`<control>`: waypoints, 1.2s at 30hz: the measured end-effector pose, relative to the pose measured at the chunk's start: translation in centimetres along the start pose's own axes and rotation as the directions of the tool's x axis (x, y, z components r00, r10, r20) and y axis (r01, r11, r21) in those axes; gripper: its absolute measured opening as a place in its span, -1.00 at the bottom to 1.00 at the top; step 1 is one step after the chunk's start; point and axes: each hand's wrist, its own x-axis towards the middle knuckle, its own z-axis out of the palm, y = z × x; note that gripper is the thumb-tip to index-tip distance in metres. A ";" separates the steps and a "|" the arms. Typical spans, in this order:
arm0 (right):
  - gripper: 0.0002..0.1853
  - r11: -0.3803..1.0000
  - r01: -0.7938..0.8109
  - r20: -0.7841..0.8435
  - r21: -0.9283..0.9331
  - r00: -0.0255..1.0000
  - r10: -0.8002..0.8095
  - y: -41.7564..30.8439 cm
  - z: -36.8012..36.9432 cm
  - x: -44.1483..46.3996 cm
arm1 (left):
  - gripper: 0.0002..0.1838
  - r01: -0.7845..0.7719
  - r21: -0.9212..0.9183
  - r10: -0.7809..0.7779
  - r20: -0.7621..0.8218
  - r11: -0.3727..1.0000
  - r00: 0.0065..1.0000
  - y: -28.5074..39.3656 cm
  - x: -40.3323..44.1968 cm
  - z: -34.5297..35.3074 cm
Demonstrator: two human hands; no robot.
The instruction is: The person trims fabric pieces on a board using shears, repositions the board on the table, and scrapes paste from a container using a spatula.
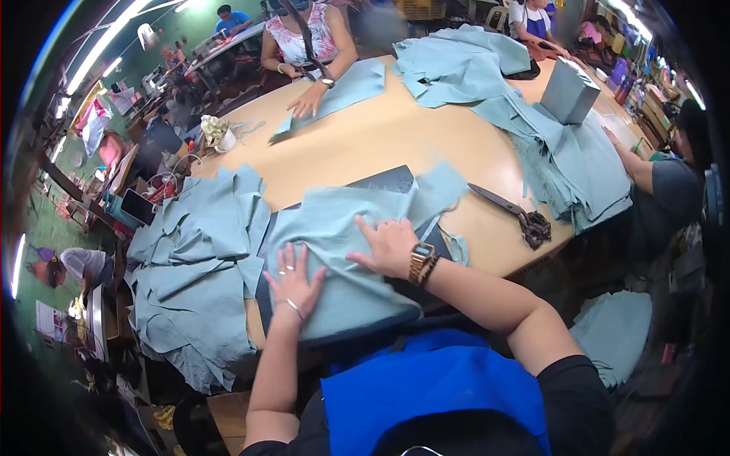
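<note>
A light blue-green fabric piece (350,292) lies wrinkled over a dark flat board (388,181) at the near side of the table. My left hand (295,285) rests on the fabric's left part, fingers spread. Farther right, my right hand (389,247) lies on the same fabric, its fingers apart and pointing left. The cloth's upper right corner is blurred. Large scissors (498,201) with dark-wrapped handles (534,229) lie to the right of the board. A thin fabric strip (458,247) hangs beside my right wrist.
Stacked fabric pieces (201,220) lie on the left, and a larger pile (566,163) on the right bears a grey-green box-shaped block (570,91). Across the table (327,156), a person (312,38) handles another cloth piece (353,87). Another person (661,178) stands at the right.
</note>
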 end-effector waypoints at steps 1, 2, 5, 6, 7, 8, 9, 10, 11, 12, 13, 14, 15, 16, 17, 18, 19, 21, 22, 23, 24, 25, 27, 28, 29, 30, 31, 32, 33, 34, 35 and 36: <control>-0.16 0.998 0.050 -0.058 -0.049 0.997 -0.053 0.0 0.3 -1.0 | -0.14 0.074 0.004 -0.074 -0.036 0.997 0.997 -0.8 0.6 -0.4; -0.16 0.990 0.074 -0.196 -0.120 0.976 -0.096 0.9 1.5 -1.4 | -0.11 0.145 0.006 -0.144 -0.073 0.989 0.987 -1.4 1.2 -0.9; -0.19 0.976 0.037 -0.430 -0.215 0.894 -0.129 4.1 4.3 -2.8 | -0.05 0.288 -0.009 -0.288 -0.072 0.957 0.955 -2.6 2.2 -1.2; -0.19 0.974 0.043 -0.449 -0.222 0.882 -0.142 4.9 4.6 -3.3 | -0.04 0.326 -0.016 -0.326 -0.051 0.945 0.944 -2.7 2.2 -1.0; -0.19 0.972 0.049 -0.466 -0.229 0.871 -0.153 5.6 5.2 -3.8 | -0.17 0.309 -0.034 -0.310 -0.135 0.951 0.941 -2.4 1.8 -0.8; -0.19 0.971 0.054 -0.482 -0.235 0.861 -0.164 6.0 5.7 -4.2 | -0.25 0.263 -0.052 -0.268 -0.166 0.963 0.949 -2.4 1.8 -0.5; -0.21 0.974 0.065 -0.480 -0.218 0.861 -0.165 5.9 5.7 -4.6 | -0.32 0.217 -0.071 -0.227 -0.196 0.973 0.954 -2.6 1.9 -0.1; -0.21 0.976 0.061 -0.474 -0.210 0.867 -0.156 5.8 5.7 -4.9 | -0.39 0.174 -0.093 -0.191 -0.225 0.980 0.955 -2.8 1.9 0.3; -0.22 0.977 0.059 -0.468 -0.204 0.871 -0.150 5.6 5.6 -5.0 | -0.60 0.004 -0.096 -0.044 -0.423 0.995 0.905 -3.6 2.5 1.1; -0.22 0.978 0.059 -0.462 -0.199 0.875 -0.147 5.3 5.6 -5.1 | -0.63 0.004 -0.109 -0.049 -0.419 0.994 0.907 -3.9 3.0 0.6; -0.25 0.979 0.048 -0.469 -0.200 0.872 -0.139 4.7 5.7 -5.0 | -0.66 0.005 -0.120 -0.055 -0.414 0.993 0.908 -4.0 3.8 -0.5; -0.25 0.985 0.096 -0.417 -0.146 0.896 -0.150 4.1 5.5 -4.9 | -0.68 0.009 -0.134 -0.063 -0.410 0.991 0.910 -4.2 4.8 -1.6; -0.25 0.986 0.143 -0.363 -0.087 0.917 -0.166 3.1 5.0 -5.0 | -0.71 -0.106 -0.063 0.057 -0.531 0.992 0.846 -5.2 6.5 -2.8; -0.25 0.982 0.189 -0.309 -0.025 0.932 -0.188 2.2 4.6 -5.0 | -0.74 -0.207 0.022 0.174 -0.634 0.978 0.754 -6.5 8.5 -4.4; -0.25 0.973 0.229 -0.342 0.023 0.916 -0.208 1.8 4.6 -4.8 | -0.74 -0.173 0.079 0.185 -0.611 0.982 0.770 -7.4 10.1 -7.0; -0.24 0.978 0.206 -0.373 -0.018 0.907 -0.197 1.9 4.9 -4.6 | -0.72 -0.036 0.299 0.200 -0.539 0.954 0.818 -9.6 13.1 -9.0; -0.23 0.981 0.184 -0.405 -0.059 0.894 -0.192 2.2 5.5 -4.1 | -0.57 0.146 0.348 0.007 -0.401 0.926 0.916 -8.4 13.8 -12.6; -0.22 0.986 0.149 -0.340 -0.070 0.926 -0.164 2.1 5.5 -3.9 | -0.46 0.171 0.374 0.077 -0.564 0.911 0.822 -8.5 15.1 -13.1; -0.21 0.985 0.162 -0.371 -0.065 0.912 -0.174 2.2 5.8 -3.9 | -0.41 0.183 0.389 0.120 -0.637 0.903 0.762 -8.4 15.3 -13.4; -0.21 0.983 0.172 -0.399 -0.057 0.899 -0.180 2.4 6.5 -4.2 | -0.37 0.158 0.366 0.085 -0.567 0.917 0.819 -7.8 15.4 -12.8; -0.20 0.983 0.178 -0.427 -0.051 0.886 -0.183 2.5 7.1 -4.5 | -0.32 0.133 0.337 0.053 -0.490 0.932 0.870 -5.6 14.8 -11.7; -0.22 0.984 0.165 -0.445 -0.061 0.878 -0.175 2.3 7.0 -5.3 | -0.28 0.108 0.305 0.026 -0.405 0.946 0.914 -3.4 14.4 -10.3; -0.25 0.977 0.210 -0.415 0.027 0.892 -0.180 2.7 5.9 -6.8 | -0.17 0.093 0.104 -0.065 -0.247 0.990 0.967 -0.9 13.0 -6.1; -0.26 0.971 0.231 -0.392 0.068 0.901 -0.187 3.1 5.3 -7.7 | -0.14 0.096 0.059 -0.085 -0.172 0.994 0.981 -0.1 12.3 -4.5; -0.40 0.965 0.236 -0.458 0.118 0.875 -0.158 4.2 4.2 -8.6 | -0.11 0.108 0.011 -0.107 -0.093 0.994 0.990 0.4 11.5 -3.0; -0.45 0.958 0.234 -0.521 0.164 0.845 -0.117 6.4 3.5 -8.9 | -0.09 0.128 -0.036 -0.129 -0.013 0.991 0.992 0.3 11.0 -1.9; -0.49 0.948 0.236 -0.579 0.211 0.812 -0.074 9.0 2.8 -9.4 | -0.07 0.073 -0.033 -0.074 -0.036 0.997 0.997 -0.4 10.7 -1.1; -0.63 0.985 0.083 -0.603 0.153 0.797 0.027 11.5 1.8 -10.3 | -0.06 0.017 -0.029 -0.018 -0.060 0.999 0.998 -1.3 10.6 -0.5; -0.73 0.999 0.003 -0.542 -0.038 0.840 -0.023 14.7 0.6 -11.8 | -0.05 -0.041 -0.022 0.039 -0.086 0.999 0.996 -2.0 10.3 0.0; -0.74 0.980 -0.181 -0.594 -0.085 0.799 0.096 18.2 1.2 -12.9 | -0.04 -0.068 -0.008 0.066 -0.151 0.998 0.986 -2.2 9.9 0.3; -0.72 0.925 -0.362 -0.635 -0.112 0.742 0.213 21.5 1.9 -14.0 | -0.04 -0.094 0.009 0.094 -0.217 0.996 0.972 -2.2 9.5 0.3; -0.70 0.890 -0.443 -0.735 -0.111 0.639 0.227 24.2 2.6 -14.8 | -0.04 -0.119 0.028 0.122 -0.286 0.993 0.950 -2.0 9.1 0.0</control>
